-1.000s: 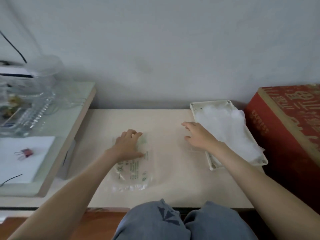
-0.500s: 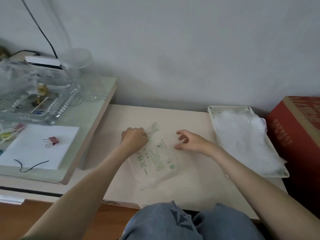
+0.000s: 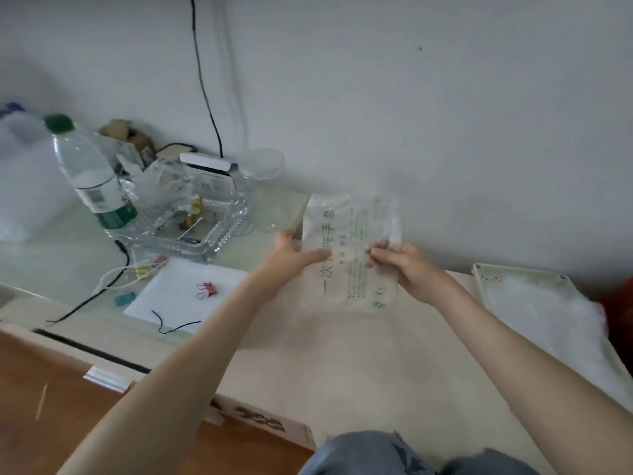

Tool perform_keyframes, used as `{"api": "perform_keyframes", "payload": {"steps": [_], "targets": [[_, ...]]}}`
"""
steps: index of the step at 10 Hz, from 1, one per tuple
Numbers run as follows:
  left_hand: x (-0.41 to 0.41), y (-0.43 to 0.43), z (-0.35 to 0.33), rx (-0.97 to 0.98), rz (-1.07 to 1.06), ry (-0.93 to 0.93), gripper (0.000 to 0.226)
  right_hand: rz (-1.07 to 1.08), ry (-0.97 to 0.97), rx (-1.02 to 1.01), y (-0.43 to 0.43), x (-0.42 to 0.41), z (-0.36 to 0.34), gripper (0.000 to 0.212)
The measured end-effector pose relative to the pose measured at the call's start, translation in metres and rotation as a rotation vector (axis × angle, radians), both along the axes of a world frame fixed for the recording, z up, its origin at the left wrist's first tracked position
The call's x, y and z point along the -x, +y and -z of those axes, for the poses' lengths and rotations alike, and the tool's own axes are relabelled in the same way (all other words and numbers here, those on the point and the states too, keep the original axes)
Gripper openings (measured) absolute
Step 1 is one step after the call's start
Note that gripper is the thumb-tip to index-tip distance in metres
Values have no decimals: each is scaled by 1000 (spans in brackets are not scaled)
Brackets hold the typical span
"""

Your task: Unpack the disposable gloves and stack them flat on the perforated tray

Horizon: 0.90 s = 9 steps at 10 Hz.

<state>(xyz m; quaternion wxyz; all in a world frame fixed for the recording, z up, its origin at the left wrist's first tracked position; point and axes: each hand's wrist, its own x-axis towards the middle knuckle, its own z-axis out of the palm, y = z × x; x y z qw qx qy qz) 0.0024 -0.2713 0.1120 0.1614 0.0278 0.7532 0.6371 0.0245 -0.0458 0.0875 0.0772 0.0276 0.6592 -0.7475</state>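
We find the glove packet (image 3: 352, 255) held upright clear of the worktop (image 3: 359, 371), left grip (image 3: 291, 257) and right grip (image 3: 407, 269) pinching opposite edges, seemingly for opening; the perforated tray (image 3: 520, 271) lies beyond the right grip.

The glove packet (image 3: 352, 255) is showing thin, crinkled, translucent plastic film. The perforated tray (image 3: 488, 281) is looking like matt plastic.

I read the glove packet (image 3: 352, 255) as translucent white with green printed characters. The perforated tray (image 3: 479, 272) is cream, with dark holes at its corner. The gloves (image 3: 534, 310) in it are cloudy white. The tabletop (image 3: 342, 365) is pale beige. The bottle (image 3: 92, 173) is clear, with a green cap.
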Motion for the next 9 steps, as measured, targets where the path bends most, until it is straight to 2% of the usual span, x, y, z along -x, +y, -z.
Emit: {"api": "perform_keyframes", "payload": {"steps": [1, 2, 4, 5, 6, 7, 8, 9], "targets": [[-5, -24, -20, 110, 169, -2, 9, 15, 34, 143, -18, 12, -19, 15], [-2, -47, -35, 141, 82, 109, 13, 2, 67, 216, -42, 19, -34, 12], [-7, -107, -55, -112, -195, 154, 21, -158, 112, 181, -83, 23, -42, 19], [-16, -135, -51, -289, -435, 171, 22, -181, 79, 119, -101, 29, -36, 11], [-20, -146, -42, -308, -668, 104, 26, -220, 58, 59, -121, 31, -34, 12], [-13, -152, -32, -308, -795, -1, 21, -264, 44, 7, -138, 32, -32, 11], [1, -159, -19, -258, -841, -112, 15, -287, 27, -59, -150, 32, -29, 9], [5, -151, -22, -121, -881, -155, 18, -270, 27, -148, -166, 31, -33, 6]]}}
